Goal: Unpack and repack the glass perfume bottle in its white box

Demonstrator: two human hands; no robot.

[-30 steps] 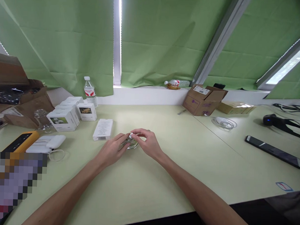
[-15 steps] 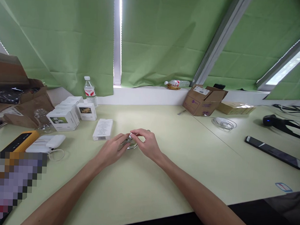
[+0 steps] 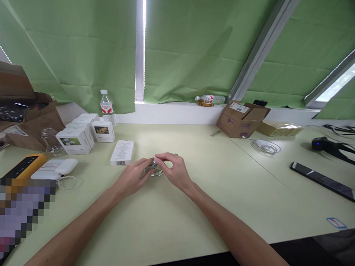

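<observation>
1. Glass bottle (image 3: 154,170) sits low at mid-desk, largely hidden behind two bare hands; whether it touches the pale laminate desk (image 3: 222,196) cannot be told.
2. Grip closed from both sides: left hand (image 3: 131,177) curls around the bottle, fingertips pressed to its flank, while right hand (image 3: 176,171) pinches a small silvery fitting (image 3: 155,161) at its top between thumb and forefinger.
3. Risk of a slip: smooth, rounded glass offers fingertips little purchase, so a damp touch or uneven squeeze could send the bottle onto the hard desk, chipping it.
4. Risk of loss: the tiny fitting, if it works free, could roll off among the clutter, being too small to catch easily.
5. Risk of a knock: a flat white carton (image 3: 122,152) with a barcode lies just off the hands at 10 o'clock, within reach of a careless sideways move by the left hand.
6. Matte paperboard boxes (image 3: 74,142) with photo labels cluster farther out at 10 o'clock; a ribbed plastic water bottle (image 3: 107,108) stands at 11 o'clock, a corrugated cardboard box (image 3: 241,119) at 1 o'clock, a slim dark smartphone (image 3: 324,181) at 3 o'clock and a glossy white charger (image 3: 54,170) at 9 o'clock.
</observation>
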